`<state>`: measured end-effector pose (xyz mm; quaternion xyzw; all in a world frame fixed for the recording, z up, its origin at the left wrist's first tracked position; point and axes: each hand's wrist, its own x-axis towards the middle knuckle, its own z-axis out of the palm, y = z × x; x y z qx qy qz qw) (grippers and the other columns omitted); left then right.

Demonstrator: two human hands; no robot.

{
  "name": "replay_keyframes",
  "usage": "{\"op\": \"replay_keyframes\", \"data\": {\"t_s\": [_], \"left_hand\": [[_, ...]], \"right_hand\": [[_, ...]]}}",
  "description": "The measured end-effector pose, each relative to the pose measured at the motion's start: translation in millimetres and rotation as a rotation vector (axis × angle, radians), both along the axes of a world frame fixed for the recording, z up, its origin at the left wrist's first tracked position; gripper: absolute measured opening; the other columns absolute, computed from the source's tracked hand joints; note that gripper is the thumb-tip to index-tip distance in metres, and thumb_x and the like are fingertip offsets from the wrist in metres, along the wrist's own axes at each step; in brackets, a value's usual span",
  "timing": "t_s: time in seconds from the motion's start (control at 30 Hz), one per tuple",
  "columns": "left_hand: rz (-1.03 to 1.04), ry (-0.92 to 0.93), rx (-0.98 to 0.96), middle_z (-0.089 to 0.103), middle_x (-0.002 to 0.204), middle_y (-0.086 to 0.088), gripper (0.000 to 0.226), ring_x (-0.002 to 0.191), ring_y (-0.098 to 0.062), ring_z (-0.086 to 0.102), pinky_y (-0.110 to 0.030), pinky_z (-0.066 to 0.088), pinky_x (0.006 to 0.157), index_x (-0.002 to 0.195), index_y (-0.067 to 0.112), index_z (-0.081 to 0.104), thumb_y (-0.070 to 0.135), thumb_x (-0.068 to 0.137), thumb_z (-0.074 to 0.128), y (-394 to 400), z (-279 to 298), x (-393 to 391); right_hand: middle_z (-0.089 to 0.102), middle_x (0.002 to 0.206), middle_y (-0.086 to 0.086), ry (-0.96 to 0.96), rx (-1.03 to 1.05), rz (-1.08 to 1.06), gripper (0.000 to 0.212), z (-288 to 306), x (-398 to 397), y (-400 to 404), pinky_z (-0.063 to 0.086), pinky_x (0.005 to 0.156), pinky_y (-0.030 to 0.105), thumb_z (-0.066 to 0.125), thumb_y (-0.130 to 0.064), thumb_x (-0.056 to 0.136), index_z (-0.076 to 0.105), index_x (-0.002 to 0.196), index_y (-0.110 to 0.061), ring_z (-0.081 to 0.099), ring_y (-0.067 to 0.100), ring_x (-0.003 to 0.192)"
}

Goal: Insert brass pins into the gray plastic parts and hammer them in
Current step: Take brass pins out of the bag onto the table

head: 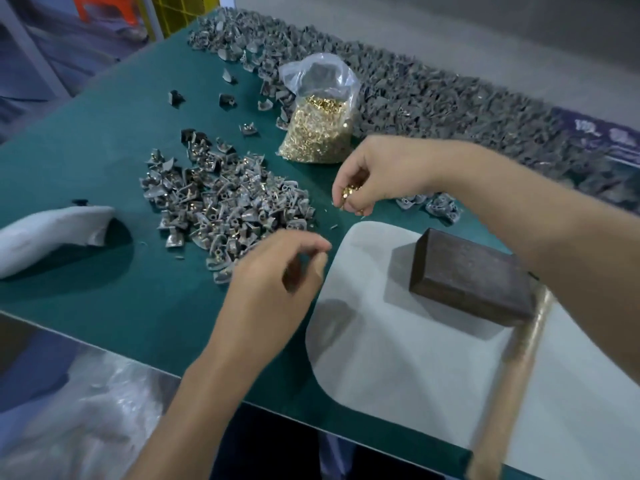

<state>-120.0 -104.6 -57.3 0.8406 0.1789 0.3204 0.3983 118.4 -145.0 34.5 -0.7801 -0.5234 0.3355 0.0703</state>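
Note:
My right hand [381, 174] hovers above the green table, its fingers curled round a small bunch of brass pins [349, 194]. Behind it stands a clear bag [318, 133] full of brass pins. My left hand [277, 268] is blurred, with loosely curled fingers and nothing visible in it, at the near edge of a pile of gray plastic parts with pins in them [221, 202]. A long heap of bare gray parts [433, 98] runs along the far side. A hammer with a dark block head [471, 275] and a wooden handle [509, 379] lies on a white pad [374, 341].
A few gray parts [440, 206] lie just past the pad, under my right forearm. A white cloth bundle [45, 237] sits at the left. The green table [104, 299] ends at a near edge, with clear plastic sheeting [79, 410] below it.

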Motion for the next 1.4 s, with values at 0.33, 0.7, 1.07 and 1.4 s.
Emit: {"op": "replay_keyframes", "data": {"t_s": [0.33, 0.7, 1.07, 1.4], "left_hand": [[-0.215, 0.198, -0.065, 0.062, 0.093, 0.012, 0.015, 0.080, -0.015, 0.058, -0.015, 0.041, 0.066, 0.105, 0.026, 0.070, 0.017, 0.094, 0.070, -17, -11, -19], [-0.165, 0.129, -0.168, 0.064, 0.081, 0.012, 0.011, 0.072, -0.011, 0.058, -0.019, 0.041, 0.062, 0.092, 0.028, 0.067, 0.033, 0.101, 0.062, -15, -14, -22], [-0.084, 0.098, -0.305, 0.070, 0.082, 0.010, 0.026, 0.076, -0.013, 0.065, -0.031, 0.051, 0.068, 0.088, 0.031, 0.067, 0.052, 0.099, 0.054, -13, -15, -21], [0.080, -0.085, -0.601, 0.067, 0.076, 0.007, 0.028, 0.061, -0.007, 0.047, -0.032, 0.041, 0.061, 0.088, 0.028, 0.070, 0.051, 0.094, 0.054, -4, -16, -23]], "right_hand": [[0.069, 0.059, -0.016, -0.050, 0.000, 0.027, 0.021, -26, -19, -6, 0.041, 0.050, 0.008, 0.070, -0.008, 0.084, 0.078, 0.087, -0.027, 0.064, -0.001, 0.054], [0.068, 0.087, -0.016, -0.235, 0.140, 0.073, 0.023, -34, -47, -20, 0.048, 0.075, 0.024, 0.070, -0.010, 0.086, 0.077, 0.097, -0.029, 0.061, 0.008, 0.082], [0.067, 0.103, -0.008, -0.294, 0.236, 0.120, 0.021, -41, -56, -35, 0.050, 0.093, 0.032, 0.071, -0.011, 0.091, 0.076, 0.107, -0.023, 0.059, 0.010, 0.095], [0.062, 0.097, -0.010, -0.274, 0.269, 0.119, 0.022, -39, -60, -42, 0.050, 0.093, 0.034, 0.069, -0.007, 0.089, 0.077, 0.106, -0.019, 0.059, 0.011, 0.093]]}}
